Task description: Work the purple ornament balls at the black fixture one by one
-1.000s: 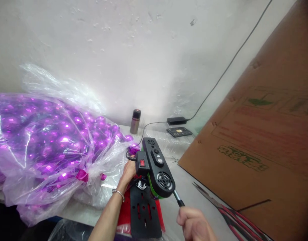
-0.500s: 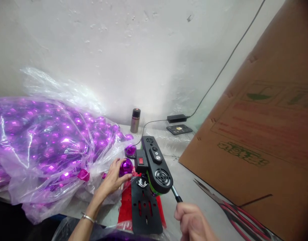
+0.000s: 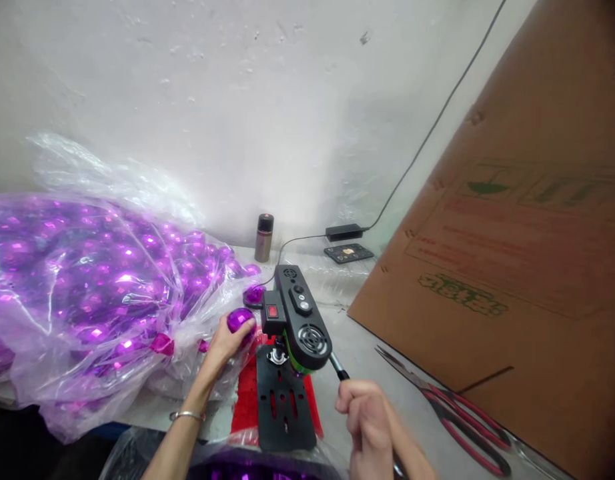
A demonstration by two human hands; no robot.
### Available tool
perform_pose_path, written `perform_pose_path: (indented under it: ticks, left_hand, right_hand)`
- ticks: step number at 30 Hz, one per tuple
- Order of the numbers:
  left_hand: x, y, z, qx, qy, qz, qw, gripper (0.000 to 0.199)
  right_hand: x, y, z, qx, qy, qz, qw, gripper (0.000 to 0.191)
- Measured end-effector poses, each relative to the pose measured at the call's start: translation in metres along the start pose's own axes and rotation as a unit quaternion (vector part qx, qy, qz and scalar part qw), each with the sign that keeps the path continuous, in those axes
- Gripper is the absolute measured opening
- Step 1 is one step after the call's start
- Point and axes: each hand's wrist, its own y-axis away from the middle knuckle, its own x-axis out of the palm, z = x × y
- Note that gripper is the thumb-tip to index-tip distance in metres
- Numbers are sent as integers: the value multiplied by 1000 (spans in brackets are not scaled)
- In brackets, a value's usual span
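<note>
My left hand (image 3: pixel 226 341) has its thumb over a shiny purple faceted ball (image 3: pixel 239 319) and its fingers round the ball's far left side, partly hidden. The ball is just left of a black device (image 3: pixel 304 313) with round vents, buttons and a red switch, fixed over a slotted black base plate (image 3: pixel 286 407). From the device's near end a metal lever (image 3: pixel 338 364) runs down to the right. My right hand (image 3: pixel 370 417) is closed round the lever's black handle. Another purple ball (image 3: pixel 254 294) lies behind the held one.
At left, a clear bag (image 3: pixel 112 267) bulges with purple balls; more show in a plastic-lined container (image 3: pixel 257 467) below. Behind stand a dark-capped bottle (image 3: pixel 264 238), a power adapter (image 3: pixel 344 231) and a phone (image 3: pixel 348 253). Scissors (image 3: pixel 447 403) lie before a cardboard box (image 3: pixel 487 253) at right.
My left hand has closed on the purple ball, its thumb now across it, and the ball has shifted slightly. My right hand stays on the handle. The whole view has moved slightly.
</note>
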Motion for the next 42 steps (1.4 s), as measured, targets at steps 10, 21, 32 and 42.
perform_pose_path:
  ticks: [10,21,32,42]
  left_hand:
    - [-13,103,25,-112,379,37,918,55]
    - [21,124,78,108,42,29,993,81]
    - [15,121,98,136,-42,103,984,84]
    - [22,126,84,120,-45,96,987,86]
  right_hand:
    - [-10,-31,0,-119,36,127,984,40]
    - [-10,-26,9,-114,49,132,983,41]
    - [1,-19,14,-70,45,72,994,42]
    - [11,-14,20,-18,26,15,999,49]
